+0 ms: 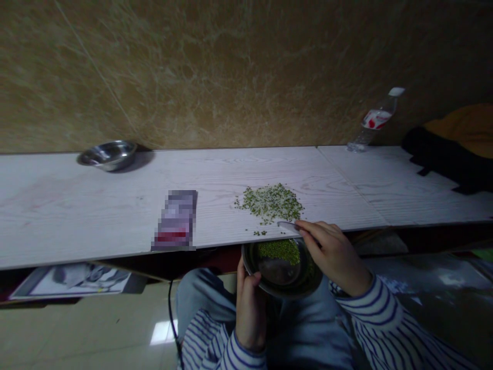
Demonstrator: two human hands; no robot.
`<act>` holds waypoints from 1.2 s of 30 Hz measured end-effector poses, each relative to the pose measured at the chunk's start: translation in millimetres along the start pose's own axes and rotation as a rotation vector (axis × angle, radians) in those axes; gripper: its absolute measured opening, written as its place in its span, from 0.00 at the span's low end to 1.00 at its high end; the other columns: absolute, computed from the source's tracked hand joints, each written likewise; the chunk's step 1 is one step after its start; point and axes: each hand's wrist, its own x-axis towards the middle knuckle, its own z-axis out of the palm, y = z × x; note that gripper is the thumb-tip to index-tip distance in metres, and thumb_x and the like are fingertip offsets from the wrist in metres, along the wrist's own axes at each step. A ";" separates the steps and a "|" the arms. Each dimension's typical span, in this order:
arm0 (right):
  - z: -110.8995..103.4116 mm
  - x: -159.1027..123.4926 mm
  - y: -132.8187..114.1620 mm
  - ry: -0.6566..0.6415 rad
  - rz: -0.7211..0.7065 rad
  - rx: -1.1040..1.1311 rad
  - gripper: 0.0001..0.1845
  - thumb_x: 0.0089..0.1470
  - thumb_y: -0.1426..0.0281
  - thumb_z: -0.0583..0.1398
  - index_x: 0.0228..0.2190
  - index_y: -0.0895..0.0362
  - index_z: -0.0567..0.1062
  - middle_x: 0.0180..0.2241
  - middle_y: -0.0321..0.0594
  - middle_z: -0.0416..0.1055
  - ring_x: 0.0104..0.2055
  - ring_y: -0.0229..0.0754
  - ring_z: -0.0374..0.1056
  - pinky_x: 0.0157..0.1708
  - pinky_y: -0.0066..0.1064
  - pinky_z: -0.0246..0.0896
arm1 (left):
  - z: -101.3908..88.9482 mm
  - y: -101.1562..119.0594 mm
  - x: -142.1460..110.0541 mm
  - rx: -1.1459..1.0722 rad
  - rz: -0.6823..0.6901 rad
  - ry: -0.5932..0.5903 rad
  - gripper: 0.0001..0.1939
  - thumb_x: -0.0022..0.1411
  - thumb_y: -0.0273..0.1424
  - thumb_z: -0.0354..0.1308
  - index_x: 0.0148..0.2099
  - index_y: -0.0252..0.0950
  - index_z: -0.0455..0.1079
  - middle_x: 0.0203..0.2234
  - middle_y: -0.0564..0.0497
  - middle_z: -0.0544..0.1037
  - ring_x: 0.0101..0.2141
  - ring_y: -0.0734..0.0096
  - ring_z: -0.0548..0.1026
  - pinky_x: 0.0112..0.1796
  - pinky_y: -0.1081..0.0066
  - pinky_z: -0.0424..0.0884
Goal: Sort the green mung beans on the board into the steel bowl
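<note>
My left hand (pixel 251 298) grips the rim of a metal bowl (pixel 283 280) tilted just below the table's front edge. Small green beans (pixel 281 251), probably mung beans, lie inside along the side closest to the table. Between the fingertips of my right hand (pixel 333 252) is a small metal spoon (pixel 287 225), its tip low over the tabletop above the bowl. Spread just beyond the spoon is a pile of green beans mixed with white grains (pixel 272 202). A few loose beans (pixel 260 233) sit close to the edge.
A second metal bowl (pixel 108 155) stands by the wall at the left. A blurred-out flat rectangular object (pixel 175 220) lies left of the pile. At the back right are a plastic bottle (pixel 373 123) and dark and orange cloth (pixel 458 139). Printed sheets (pixel 84 278) show under the white table (pixel 215 205).
</note>
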 end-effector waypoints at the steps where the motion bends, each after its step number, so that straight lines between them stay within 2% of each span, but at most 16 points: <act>1: 1.1 -0.5 -2.4 -0.007 -0.004 0.010 0.13 0.62 0.71 0.52 0.45 0.56 0.73 0.39 0.44 0.77 0.40 0.44 0.72 0.41 0.39 0.64 | 0.4 0.7 -0.2 0.001 -0.009 0.002 0.27 0.59 0.28 0.53 0.61 0.43 0.60 0.55 0.48 0.71 0.58 0.57 0.64 0.56 0.60 0.60; 6: -0.6 -4.4 -7.6 -0.026 -0.023 0.014 0.13 0.62 0.72 0.52 0.45 0.56 0.73 0.39 0.42 0.77 0.40 0.43 0.71 0.42 0.38 0.63 | 0.5 -0.1 -0.7 -0.007 -0.011 -0.015 0.27 0.60 0.28 0.52 0.62 0.43 0.59 0.56 0.47 0.71 0.58 0.56 0.65 0.56 0.59 0.59; 11: -10.3 -5.2 8.4 0.020 0.039 -0.065 0.13 0.61 0.71 0.52 0.45 0.56 0.74 0.38 0.43 0.78 0.40 0.44 0.72 0.40 0.38 0.64 | 0.3 -3.0 -1.4 -0.009 -0.005 -0.006 0.28 0.59 0.28 0.52 0.62 0.42 0.59 0.56 0.47 0.70 0.59 0.56 0.63 0.57 0.59 0.57; 16: -11.1 -3.8 19.0 0.028 0.030 -0.093 0.14 0.61 0.70 0.51 0.43 0.57 0.74 0.37 0.43 0.78 0.39 0.45 0.73 0.39 0.39 0.64 | 0.4 -3.3 -0.4 0.002 -0.025 0.013 0.27 0.59 0.28 0.53 0.61 0.43 0.60 0.58 0.48 0.69 0.59 0.55 0.63 0.57 0.59 0.57; 27: -8.4 -11.5 8.6 -0.014 0.028 -0.037 0.14 0.61 0.71 0.51 0.45 0.55 0.74 0.39 0.42 0.77 0.41 0.44 0.72 0.42 0.39 0.65 | 1.4 -3.6 -0.2 0.028 -0.020 0.000 0.28 0.59 0.28 0.53 0.62 0.46 0.61 0.57 0.49 0.70 0.56 0.56 0.67 0.51 0.62 0.64; 32: -7.8 -14.2 9.4 0.040 0.089 -0.062 0.13 0.61 0.71 0.52 0.45 0.57 0.73 0.39 0.43 0.77 0.41 0.45 0.72 0.42 0.39 0.66 | -0.2 -4.8 0.0 0.018 -0.005 0.012 0.27 0.59 0.28 0.53 0.61 0.44 0.61 0.56 0.48 0.71 0.57 0.57 0.66 0.53 0.62 0.62; 36: -3.8 -13.9 -3.0 0.046 0.061 -0.049 0.13 0.62 0.72 0.52 0.45 0.56 0.72 0.39 0.43 0.77 0.41 0.45 0.72 0.43 0.39 0.66 | 1.0 -3.4 -0.6 -0.007 -0.009 -0.001 0.27 0.59 0.28 0.53 0.62 0.43 0.60 0.56 0.47 0.70 0.58 0.55 0.64 0.56 0.59 0.59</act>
